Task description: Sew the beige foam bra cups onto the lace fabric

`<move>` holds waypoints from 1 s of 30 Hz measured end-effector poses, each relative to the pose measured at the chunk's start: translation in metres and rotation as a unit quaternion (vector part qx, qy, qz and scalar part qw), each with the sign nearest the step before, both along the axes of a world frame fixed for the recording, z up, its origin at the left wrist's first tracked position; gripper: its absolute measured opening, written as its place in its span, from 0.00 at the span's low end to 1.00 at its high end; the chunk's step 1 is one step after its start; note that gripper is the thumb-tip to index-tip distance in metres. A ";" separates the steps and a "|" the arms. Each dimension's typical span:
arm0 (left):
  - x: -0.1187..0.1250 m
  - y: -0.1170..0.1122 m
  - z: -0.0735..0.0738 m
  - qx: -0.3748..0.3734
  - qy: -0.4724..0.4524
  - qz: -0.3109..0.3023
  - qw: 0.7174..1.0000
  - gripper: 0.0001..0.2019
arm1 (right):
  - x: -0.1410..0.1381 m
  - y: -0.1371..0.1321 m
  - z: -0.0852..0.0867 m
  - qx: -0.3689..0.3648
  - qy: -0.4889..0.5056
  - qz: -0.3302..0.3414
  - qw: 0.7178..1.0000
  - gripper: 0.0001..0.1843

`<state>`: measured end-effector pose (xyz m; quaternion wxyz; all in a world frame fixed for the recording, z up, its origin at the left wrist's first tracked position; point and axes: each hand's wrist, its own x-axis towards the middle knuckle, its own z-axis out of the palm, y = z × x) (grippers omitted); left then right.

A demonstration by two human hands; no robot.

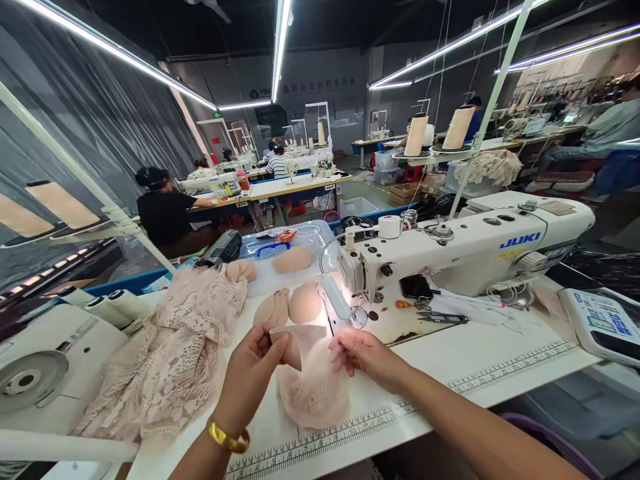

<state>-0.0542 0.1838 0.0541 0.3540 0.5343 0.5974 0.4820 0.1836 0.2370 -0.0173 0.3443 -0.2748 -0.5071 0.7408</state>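
My left hand (pixel 253 370) pinches the upper edge of a beige bra cup piece (pixel 313 390) that lies on the white sewing table (pixel 450 363). My right hand (pixel 365 353) grips the same piece at its right edge, fingers closed. Both hands hold it just in front of the needle area of the white JUKI sewing machine (pixel 465 247), whose lamp lights the spot. Several more beige cups (pixel 290 305) lie just beyond my hands. A gold bangle sits on my left wrist.
A heap of pink lace fabric (pixel 175 353) lies to the left. Small scissors (pixel 440 318) rest under the machine arm. A control panel (pixel 597 323) is at the right, another machine (pixel 45 367) at the left. Other people sew at tables behind.
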 end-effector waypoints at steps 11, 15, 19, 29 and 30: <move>0.007 -0.021 -0.004 0.011 0.200 -0.145 0.969 0.26 | 0.000 -0.021 0.021 0.144 -0.120 -0.011 0.982 0.14; 0.011 0.004 0.014 0.022 0.294 -0.317 0.901 0.35 | 0.006 -0.033 0.043 0.255 -0.177 0.032 0.950 0.07; 0.010 0.020 0.014 -0.057 0.308 -0.352 0.882 0.10 | 0.018 -0.034 0.057 0.470 -0.220 -0.076 0.851 0.09; 0.001 0.003 0.000 0.255 0.563 -0.228 0.752 0.06 | 0.012 0.007 0.008 0.684 -0.327 -0.099 0.644 0.18; 0.008 0.004 -0.005 0.219 0.570 -0.265 0.746 0.06 | 0.014 0.015 0.003 0.692 -0.329 -0.073 0.639 0.18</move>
